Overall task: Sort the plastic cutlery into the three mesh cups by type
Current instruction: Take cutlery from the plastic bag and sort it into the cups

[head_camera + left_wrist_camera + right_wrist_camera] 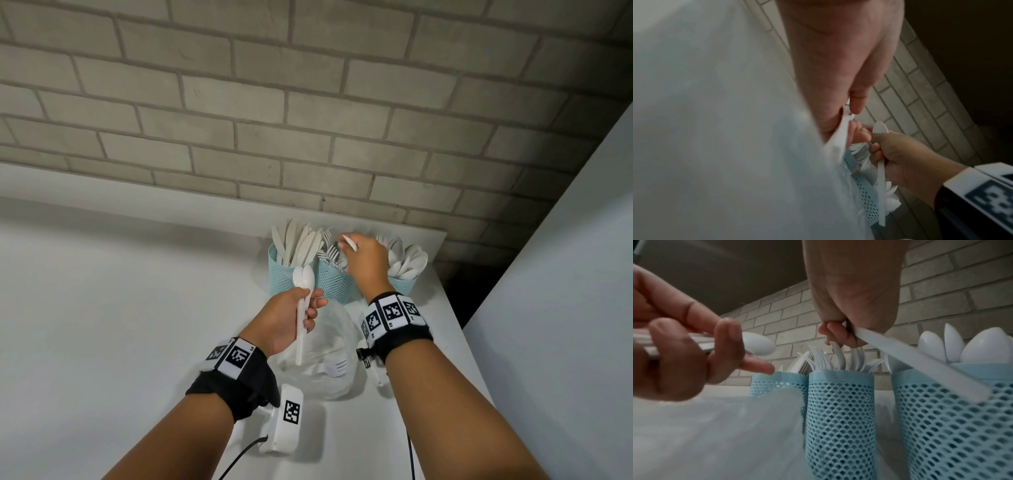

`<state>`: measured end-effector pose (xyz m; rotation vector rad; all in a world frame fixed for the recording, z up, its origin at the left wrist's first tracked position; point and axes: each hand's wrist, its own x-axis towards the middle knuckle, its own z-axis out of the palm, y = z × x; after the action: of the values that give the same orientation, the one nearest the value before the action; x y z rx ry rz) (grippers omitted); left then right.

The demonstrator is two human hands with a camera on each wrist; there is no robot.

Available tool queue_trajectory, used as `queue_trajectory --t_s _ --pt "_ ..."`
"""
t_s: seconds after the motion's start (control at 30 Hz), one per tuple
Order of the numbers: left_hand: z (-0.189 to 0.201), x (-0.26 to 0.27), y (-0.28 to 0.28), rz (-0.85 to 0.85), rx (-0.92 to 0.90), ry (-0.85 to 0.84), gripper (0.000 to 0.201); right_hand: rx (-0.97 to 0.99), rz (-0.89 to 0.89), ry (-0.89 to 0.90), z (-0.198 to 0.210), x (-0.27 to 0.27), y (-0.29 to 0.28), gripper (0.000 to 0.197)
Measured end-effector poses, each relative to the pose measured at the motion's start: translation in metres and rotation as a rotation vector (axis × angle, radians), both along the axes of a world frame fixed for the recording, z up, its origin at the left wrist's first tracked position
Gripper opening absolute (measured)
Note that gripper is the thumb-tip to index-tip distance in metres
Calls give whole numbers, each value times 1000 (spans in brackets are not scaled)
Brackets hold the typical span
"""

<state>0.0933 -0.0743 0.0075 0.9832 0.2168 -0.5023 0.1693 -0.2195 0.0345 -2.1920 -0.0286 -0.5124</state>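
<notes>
Three light blue mesh cups stand at the back of the white table (120, 308): the left cup (282, 279) holds knives, the middle cup (334, 286) forks (838, 360), the right cup (406, 286) spoons (982, 347). My left hand (308, 308) grips two white spoons (303, 277) upright, bowls up, in front of the left cup. My right hand (356, 253) hovers over the middle cup and pinches a single white spoon (880, 128); its handle (920, 363) slants across the right cup. The right fingertips (830, 335) sit just above the fork tines.
A crumpled clear plastic bag (322, 359) lies between my wrists with a white fork (337, 368) inside. The brick wall (308, 120) rises right behind the cups. A white panel (565, 274) closes off the right side, with a dark gap (459, 291) beside the table.
</notes>
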Motion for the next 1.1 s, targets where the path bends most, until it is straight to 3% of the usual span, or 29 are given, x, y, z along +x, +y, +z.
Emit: queue_trajectory --t_s 0.1,0.23,0.43,0.63,0.83,1.03,1.1 --pt "0 0 1 -11 13 -25 26 21 -1 -27 3 -2 0 19" --pt "1 -2 -2 6 85 -110 23 229 7 -127 21 -18 9 19" --pt "5 -4 -10 50 192 -201 25 196 170 349 18 -32 31 32" --pt "8 -8 -8 16 161 -250 29 377 165 483 13 -41 34 48" --pt "7 -9 -12 -62 369 -314 16 337 235 442 14 -52 37 25" --pt "9 -10 -14 -161 587 -374 38 228 211 426 11 -47 36 5" --pt "9 -10 -14 -156 564 -357 34 236 190 428 10 -45 35 17"
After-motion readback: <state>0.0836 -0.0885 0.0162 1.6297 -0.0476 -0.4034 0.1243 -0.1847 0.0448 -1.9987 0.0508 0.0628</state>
